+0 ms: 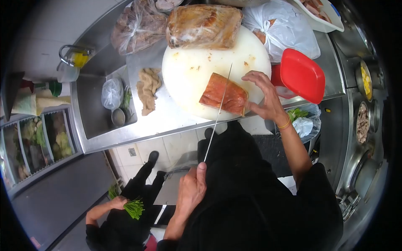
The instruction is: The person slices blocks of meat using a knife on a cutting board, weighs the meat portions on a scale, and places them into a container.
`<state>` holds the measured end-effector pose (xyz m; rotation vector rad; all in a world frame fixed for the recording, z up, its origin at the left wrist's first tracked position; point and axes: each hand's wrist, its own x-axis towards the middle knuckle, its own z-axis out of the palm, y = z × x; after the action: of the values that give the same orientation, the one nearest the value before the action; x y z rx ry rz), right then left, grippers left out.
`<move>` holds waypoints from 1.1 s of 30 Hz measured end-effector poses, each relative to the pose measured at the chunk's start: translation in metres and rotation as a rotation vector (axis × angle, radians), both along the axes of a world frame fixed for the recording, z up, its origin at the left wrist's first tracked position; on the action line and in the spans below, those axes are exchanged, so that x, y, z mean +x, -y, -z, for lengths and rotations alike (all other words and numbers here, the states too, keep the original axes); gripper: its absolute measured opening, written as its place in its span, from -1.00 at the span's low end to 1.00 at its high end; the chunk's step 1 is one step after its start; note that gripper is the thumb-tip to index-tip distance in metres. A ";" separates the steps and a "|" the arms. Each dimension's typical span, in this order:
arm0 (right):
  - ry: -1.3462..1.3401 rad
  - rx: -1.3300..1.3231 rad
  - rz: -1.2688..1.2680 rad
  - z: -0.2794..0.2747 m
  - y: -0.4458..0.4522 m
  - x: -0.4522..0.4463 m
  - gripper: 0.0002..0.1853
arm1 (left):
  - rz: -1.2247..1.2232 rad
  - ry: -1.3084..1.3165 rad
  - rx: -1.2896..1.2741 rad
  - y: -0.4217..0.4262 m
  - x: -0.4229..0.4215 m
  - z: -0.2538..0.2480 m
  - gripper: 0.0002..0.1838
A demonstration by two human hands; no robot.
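A block of reddish-brown meat (226, 95) lies on the near part of a round white cutting board (184, 83). In my left hand (191, 188), closed round the handle, is a long thin knife (215, 121). Its blade is seen almost edge-on and crosses over the meat; whether it touches the meat I cannot tell. My right hand (268, 98) is beside the meat's right end, fingers spread and curved with nothing between them. The thumb is close to the meat's edge; contact is unclear. A large plastic-wrapped piece of meat (204, 26) rests at the board's far edge.
Right of the board stands a red plastic container (302, 76). Bagged food (282, 31) sits behind it. A brown cloth (148, 90) lies left of the board, beside a sink (94, 125). At lower left, another person's hand (119, 203) holds green stalks (134, 209).
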<state>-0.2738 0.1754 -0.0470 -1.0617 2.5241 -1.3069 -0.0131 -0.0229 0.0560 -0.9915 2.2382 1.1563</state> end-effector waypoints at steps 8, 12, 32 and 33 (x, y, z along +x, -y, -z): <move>0.033 -0.057 -0.039 0.001 0.024 0.011 -0.28 | 0.037 -0.011 -0.016 0.003 -0.011 -0.002 -0.37; 0.039 -0.069 -0.035 0.008 0.031 0.011 -0.29 | 0.050 0.042 -0.043 0.002 -0.015 -0.008 -0.40; 0.617 -0.319 -0.124 0.014 0.020 -0.018 -0.51 | 0.059 0.054 -0.048 0.002 -0.021 -0.014 -0.44; 0.634 -0.335 -0.137 0.014 0.020 -0.019 -0.52 | 0.060 0.055 -0.051 0.002 -0.021 -0.013 -0.44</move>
<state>-0.2928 0.1550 -0.0607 -0.6908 1.7841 -1.7239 -0.0344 -0.0247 0.0687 -0.9576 2.2482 1.0394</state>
